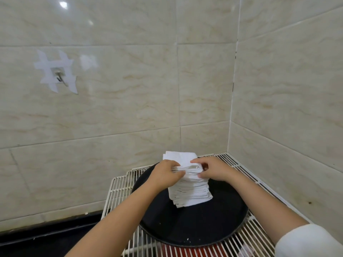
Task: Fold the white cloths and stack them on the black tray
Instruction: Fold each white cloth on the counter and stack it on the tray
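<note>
A tall stack of folded white cloths stands on a round black tray. The stack leans a little toward the back wall. My left hand grips the upper cloths from the left side, thumb in front and fingers pushed between the layers. My right hand holds the same upper cloths from the right, fingers over the top edge. The top of the stack shows above both hands.
The tray rests on a white wire rack set in a tiled corner. Beige tiled walls stand close behind and to the right. A taped metal hook hangs on the left wall. Something red lies under the rack.
</note>
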